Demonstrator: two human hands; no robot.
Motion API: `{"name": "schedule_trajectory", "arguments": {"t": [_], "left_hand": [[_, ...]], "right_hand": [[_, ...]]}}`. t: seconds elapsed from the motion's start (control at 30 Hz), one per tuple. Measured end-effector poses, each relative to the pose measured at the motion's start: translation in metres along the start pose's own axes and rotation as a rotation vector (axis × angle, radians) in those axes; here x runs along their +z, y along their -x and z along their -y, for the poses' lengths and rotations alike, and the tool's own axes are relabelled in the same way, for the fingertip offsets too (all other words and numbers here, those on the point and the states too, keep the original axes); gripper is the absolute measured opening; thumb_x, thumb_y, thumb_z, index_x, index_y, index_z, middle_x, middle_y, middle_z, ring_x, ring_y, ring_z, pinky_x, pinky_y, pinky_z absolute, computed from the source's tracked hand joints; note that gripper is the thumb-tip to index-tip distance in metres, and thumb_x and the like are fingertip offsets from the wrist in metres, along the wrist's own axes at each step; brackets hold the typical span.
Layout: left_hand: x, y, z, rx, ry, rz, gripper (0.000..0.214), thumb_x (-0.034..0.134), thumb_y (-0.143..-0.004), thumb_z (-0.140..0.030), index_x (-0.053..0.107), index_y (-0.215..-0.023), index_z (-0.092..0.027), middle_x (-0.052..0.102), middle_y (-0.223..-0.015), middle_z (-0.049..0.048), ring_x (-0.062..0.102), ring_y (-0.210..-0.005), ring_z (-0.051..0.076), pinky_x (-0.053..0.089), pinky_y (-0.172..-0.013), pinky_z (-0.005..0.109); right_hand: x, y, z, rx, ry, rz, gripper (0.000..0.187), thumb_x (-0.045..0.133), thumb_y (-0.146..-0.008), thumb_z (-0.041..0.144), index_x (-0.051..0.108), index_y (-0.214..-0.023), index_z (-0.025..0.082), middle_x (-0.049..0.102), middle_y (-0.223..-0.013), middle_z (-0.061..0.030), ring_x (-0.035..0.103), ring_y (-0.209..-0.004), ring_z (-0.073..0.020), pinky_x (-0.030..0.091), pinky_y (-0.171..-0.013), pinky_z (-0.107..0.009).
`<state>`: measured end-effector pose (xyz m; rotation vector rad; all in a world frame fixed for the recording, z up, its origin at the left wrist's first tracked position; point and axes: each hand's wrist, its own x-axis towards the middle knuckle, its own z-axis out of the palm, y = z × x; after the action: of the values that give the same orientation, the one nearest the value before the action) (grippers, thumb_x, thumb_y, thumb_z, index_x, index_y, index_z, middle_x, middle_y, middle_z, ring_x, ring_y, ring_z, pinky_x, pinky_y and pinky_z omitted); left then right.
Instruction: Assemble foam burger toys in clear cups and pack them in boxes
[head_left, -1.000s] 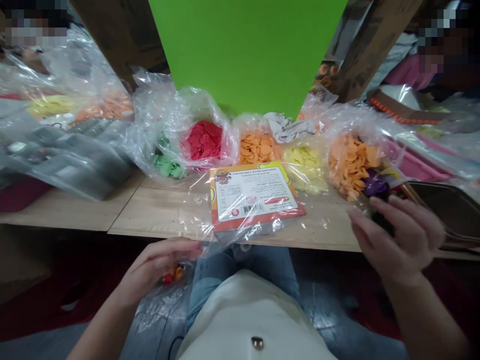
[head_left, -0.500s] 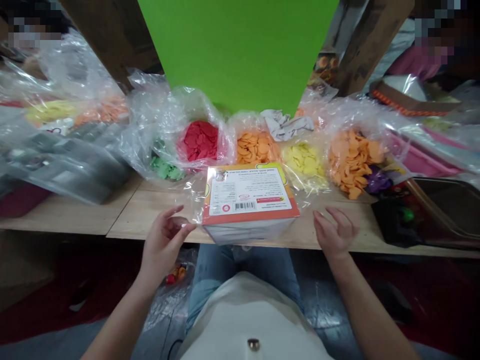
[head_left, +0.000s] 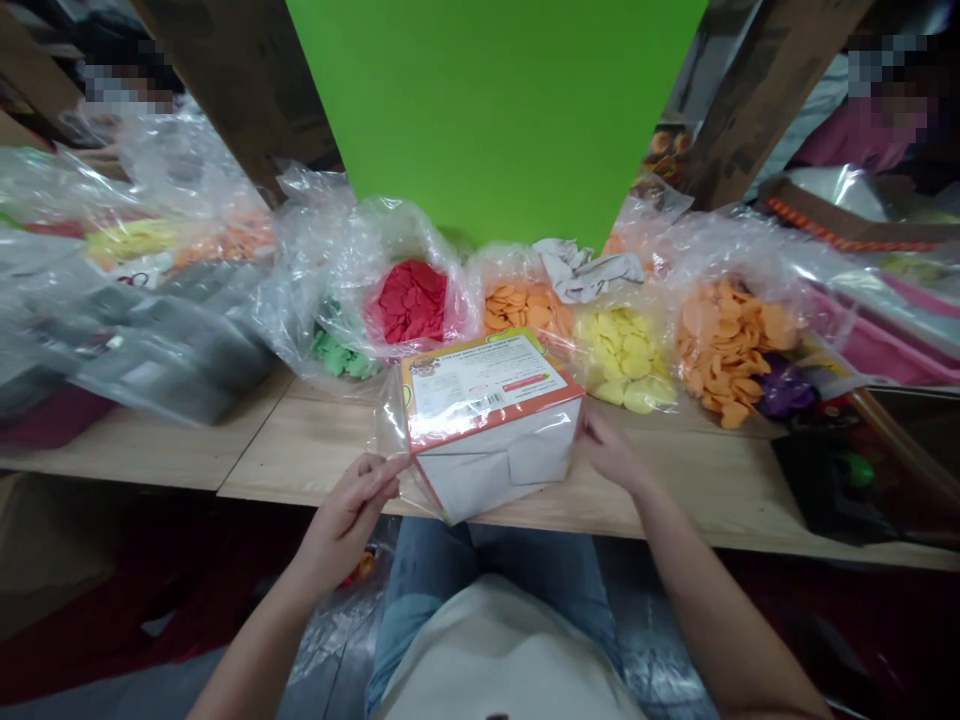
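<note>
- At the centre of the frame, on the near edge of the wooden table (head_left: 675, 492): a boxed pack (head_left: 491, 425) in loose clear film (head_left: 391, 415). Tipped up, with the printed orange-and-white face looking up and away and the plain white side towards the camera.
- Lower centre-left, the left hand (head_left: 351, 505): a narrow pinch, fingertips closed on the clear film at the pack's lower left corner.
- Just right of centre, the right hand (head_left: 611, 452): laid against the pack's right side, fingers mostly hidden behind it (gripping or only pressing, cannot tell).
- Probably light and fairly stiff, being cardboard, and likely to dent at the corners if squeezed hard.
- Film slack and glossy, so apt to slide over the carton. Judged safer to hold by two opposite side walls through the film than by the film alone.
- Near lower corner right at the table edge, perhaps just past it, with only the lap beneath.
- Bare wood to lower left and lower right of the pack, enough for setting it flat or turning it.
- Crowded behind, across the middle of the frame: bags of green discs (head_left: 334, 352), red discs (head_left: 411, 298), orange discs (head_left: 525, 305) and yellow discs (head_left: 622, 358), the nearest just beside the pack's far edge.
- At the right edge a black tray (head_left: 840, 490); at the left, grey packs (head_left: 150, 345) under plastic; both well apart from the pack.
</note>
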<state>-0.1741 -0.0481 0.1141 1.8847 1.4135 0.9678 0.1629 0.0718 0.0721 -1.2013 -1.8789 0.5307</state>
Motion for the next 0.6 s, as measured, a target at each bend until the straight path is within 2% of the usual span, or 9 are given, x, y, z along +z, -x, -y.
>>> {"name": "schedule_trajectory", "arguments": {"t": [0.03, 0.1, 0.17, 0.2, 0.27, 0.33, 0.4, 0.47, 0.6], "left_hand": [[0.0, 0.001, 0.0, -0.002, -0.001, 0.012, 0.038, 0.041, -0.087, -0.019, 0.05, -0.123, -0.031, 0.049, -0.08, 0.002, 0.05, -0.078, 0.015, 0.043, -0.072, 0.027], [0.002, 0.001, -0.002, -0.013, 0.012, 0.023, 0.039, 0.04, -0.088, -0.019, 0.049, -0.124, -0.031, 0.049, -0.081, 0.0023, 0.05, -0.079, 0.015, 0.043, -0.072, 0.027], [0.004, 0.002, -0.007, -0.02, 0.032, 0.018, 0.038, 0.04, -0.088, -0.019, 0.051, -0.123, -0.03, 0.049, -0.083, 0.0029, 0.051, -0.081, 0.015, 0.044, -0.073, 0.028], [0.005, 0.003, -0.009, -0.023, 0.044, 0.014, 0.038, 0.04, -0.088, -0.02, 0.051, -0.122, -0.03, 0.049, -0.084, 0.0033, 0.051, -0.082, 0.015, 0.044, -0.074, 0.028], [0.005, 0.004, -0.011, -0.036, 0.075, 0.001, 0.035, 0.043, -0.087, -0.023, 0.055, -0.12, -0.028, 0.051, -0.083, 0.0034, 0.052, -0.08, 0.015, 0.044, -0.074, 0.028], [0.003, 0.005, -0.009, -0.112, 0.141, -0.035, 0.031, 0.05, -0.083, -0.026, 0.06, -0.112, -0.026, 0.055, -0.081, 0.0032, 0.053, -0.079, 0.016, 0.044, -0.074, 0.028], [0.001, 0.003, -0.002, -0.245, 0.288, -0.124, 0.02, 0.06, -0.077, -0.027, 0.067, -0.095, -0.022, 0.06, -0.078, 0.0026, 0.055, -0.076, 0.015, 0.044, -0.073, 0.027], [0.003, -0.003, 0.007, -0.344, 0.503, -0.236, 0.011, 0.067, -0.07, -0.026, 0.067, -0.077, -0.018, 0.062, -0.074, 0.0015, 0.056, -0.073, 0.014, 0.044, -0.071, 0.025], [0.026, -0.03, 0.025, -0.323, 0.811, -0.39, 0.015, 0.071, -0.062, -0.026, 0.062, -0.065, -0.015, 0.06, -0.067, -0.0001, 0.054, -0.067, 0.013, 0.043, -0.068, 0.024]], "right_hand": [[-0.01, 0.0, 0.003, 0.092, -0.079, 0.017, 0.029, 0.048, -0.08, 0.037, 0.062, -0.101, 0.022, 0.063, -0.104, -0.0061, 0.059, -0.091, -0.0199, 0.05, -0.076, -0.035], [-0.029, -0.002, 0.012, 0.337, -0.258, -0.091, 0.038, 0.041, -0.084, 0.047, 0.061, -0.104, 0.022, 0.063, -0.107, -0.0079, 0.06, -0.093, -0.0203, 0.051, -0.078, -0.037], [-0.037, -0.008, 0.026, 0.52, -0.413, -0.205, 0.048, 0.036, -0.084, 0.057, 0.061, -0.103, 0.021, 0.064, -0.105, -0.0099, 0.062, -0.091, -0.0214, 0.052, -0.075, -0.038], [-0.037, -0.012, 0.035, 0.566, -0.47, -0.182, 0.05, 0.037, -0.083, 0.059, 0.062, -0.102, 0.021, 0.065, -0.102, -0.0101, 0.063, -0.089, -0.0218, 0.053, -0.072, -0.037], [-0.028, -0.021, 0.053, 0.565, -0.501, -0.065, 0.045, 0.05, -0.077, 0.058, 0.063, -0.099, 0.021, 0.067, -0.096, -0.0086, 0.064, -0.082, -0.0221, 0.054, -0.066, -0.035], [-0.015, -0.028, 0.07, 0.531, -0.473, 0.003, 0.039, 0.06, -0.073, 0.052, 0.064, -0.097, 0.022, 0.068, -0.091, -0.0061, 0.063, -0.079, -0.0214, 0.053, -0.063, -0.033], [-0.005, -0.03, 0.082, 0.549, -0.439, 0.01, 0.036, 0.061, -0.072, 0.049, 0.065, -0.096, 0.023, 0.068, -0.088, -0.0038, 0.063, -0.079, -0.0202, 0.053, -0.065, -0.032], [-0.002, -0.027, 0.087, 0.587, -0.418, 0.01, 0.036, 0.058, -0.074, 0.05, 0.064, -0.099, 0.023, 0.067, -0.089, -0.0024, 0.062, -0.084, -0.019, 0.052, -0.072, -0.031], [-0.003, -0.011, 0.082, 0.54, -0.333, 0.001, 0.042, 0.054, -0.076, 0.053, 0.061, -0.105, 0.023, 0.066, -0.098, -0.0031, 0.06, -0.09, -0.0197, 0.05, -0.08, -0.034]]}}
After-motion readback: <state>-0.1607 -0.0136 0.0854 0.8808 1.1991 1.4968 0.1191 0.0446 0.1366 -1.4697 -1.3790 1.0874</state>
